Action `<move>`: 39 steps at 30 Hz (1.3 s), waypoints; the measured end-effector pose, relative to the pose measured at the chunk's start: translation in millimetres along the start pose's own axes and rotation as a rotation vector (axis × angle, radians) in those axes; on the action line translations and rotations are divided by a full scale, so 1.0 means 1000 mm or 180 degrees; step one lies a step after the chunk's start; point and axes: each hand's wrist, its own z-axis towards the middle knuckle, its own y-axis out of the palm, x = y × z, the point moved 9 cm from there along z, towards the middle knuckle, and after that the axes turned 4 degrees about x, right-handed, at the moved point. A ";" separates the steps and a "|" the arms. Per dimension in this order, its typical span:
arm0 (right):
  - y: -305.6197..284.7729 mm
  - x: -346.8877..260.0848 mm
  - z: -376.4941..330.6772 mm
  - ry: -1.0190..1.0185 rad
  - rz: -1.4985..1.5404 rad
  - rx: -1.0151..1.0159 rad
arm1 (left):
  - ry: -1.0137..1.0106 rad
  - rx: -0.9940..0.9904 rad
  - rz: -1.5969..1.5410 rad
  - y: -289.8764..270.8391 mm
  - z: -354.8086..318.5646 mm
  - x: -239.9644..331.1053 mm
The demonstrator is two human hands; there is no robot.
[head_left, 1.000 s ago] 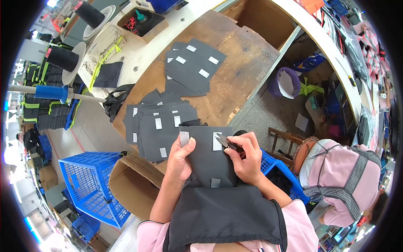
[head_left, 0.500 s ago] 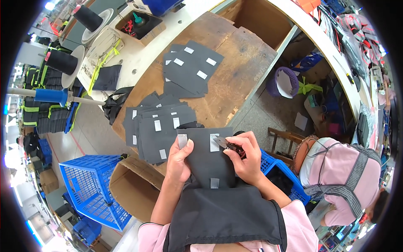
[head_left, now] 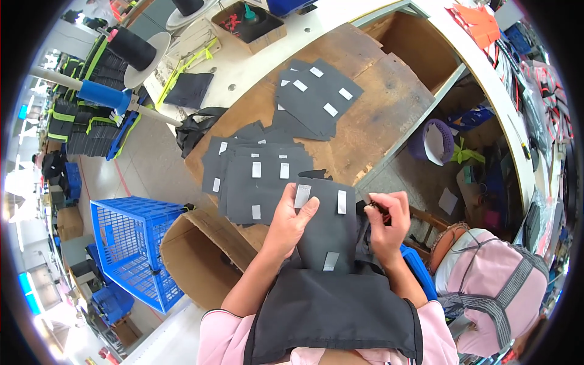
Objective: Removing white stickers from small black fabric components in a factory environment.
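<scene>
Left hand (head_left: 289,225) pinching panel (head_left: 331,234); right hand (head_left: 390,232) curled round snips (head_left: 382,210), partly hiding them. Stack (head_left: 271,190) beyond left hand, carton (head_left: 190,258) leftward; blue bin (head_left: 418,267) below right.

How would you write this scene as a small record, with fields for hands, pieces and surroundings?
Left hand: holds dark grey panel by its left edge
Right hand: holds small dark tool, mostly hidden, right of the panel
Panel: three pale patches visible
Brown board: nearer pile, farther pile of similar panels
Left side: blue crate beside cardboard box
</scene>
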 end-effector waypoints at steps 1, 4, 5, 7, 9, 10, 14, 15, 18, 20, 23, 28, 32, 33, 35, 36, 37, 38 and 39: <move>-0.002 -0.015 0.009 -0.0308 -0.0152 0.0048 | 0.0013 0.0009 -0.0005 -0.002 0.000 -0.001; 0.026 -0.041 0.017 -0.0872 -0.0201 -0.0661 | 0.0218 -0.0147 0.0459 -0.001 0.000 0.002; 0.035 -0.041 0.018 -0.0842 -0.0149 -0.0841 | 0.0237 -0.0187 0.0543 0.002 -0.001 0.007; 0.042 -0.033 0.016 -0.0461 0.0063 -0.0889 | 0.0258 -0.0238 0.0611 0.005 -0.002 0.010; 0.043 -0.037 0.017 -0.0612 0.0009 -0.0860 | 0.0265 -0.0299 0.0898 0.005 -0.001 0.011; 0.043 -0.041 0.018 -0.0762 -0.0030 -0.0830 | 0.0265 -0.0290 0.0893 0.003 -0.001 0.011; 0.040 -0.039 0.015 -0.0669 0.0100 -0.0712 | 0.0229 -0.0378 0.0934 0.004 0.001 0.011; 0.038 -0.040 0.015 -0.0725 0.0063 -0.0687 | 0.0173 -0.0406 0.0933 0.006 0.001 0.010; 0.040 -0.043 0.019 -0.0851 -0.0046 -0.0718 | 0.0164 -0.0533 0.0904 0.014 0.001 0.012; 0.042 -0.045 0.020 -0.0919 -0.0118 -0.0771 | 0.0166 -0.0556 0.0963 0.013 0.002 0.011; 0.043 -0.045 0.022 -0.0843 -0.0143 -0.0803 | 0.0183 -0.0596 0.1001 0.010 0.003 0.010; 0.043 -0.049 0.028 -0.1113 -0.0109 -0.0826 | 0.0270 -0.0665 0.0893 0.010 0.005 0.009; 0.042 -0.048 0.031 -0.1314 -0.0161 -0.0915 | 0.0130 -0.0778 0.0899 0.014 0.004 0.009; 0.044 -0.046 0.032 -0.1257 -0.0121 -0.1048 | 0.0056 -0.0803 0.0903 0.014 0.003 0.008; 0.045 -0.043 0.032 -0.1203 -0.0078 -0.1188 | 0.0071 -0.0798 0.0879 0.013 0.003 0.005; 0.044 -0.038 0.033 -0.0949 0.0187 -0.1340 | 0.0087 -0.0795 0.0852 0.013 0.003 0.003; 0.046 -0.033 0.032 -0.0692 0.0451 -0.1491 | 0.0091 -0.0785 0.0845 0.012 0.003 0.003; 0.047 -0.035 0.031 -0.0697 0.0455 -0.1504 | 0.0064 -0.0763 0.0910 0.010 0.004 0.001; 0.043 -0.037 0.032 -0.0749 0.0336 -0.1289 | 0.0039 -0.0757 0.0979 0.010 0.006 0.000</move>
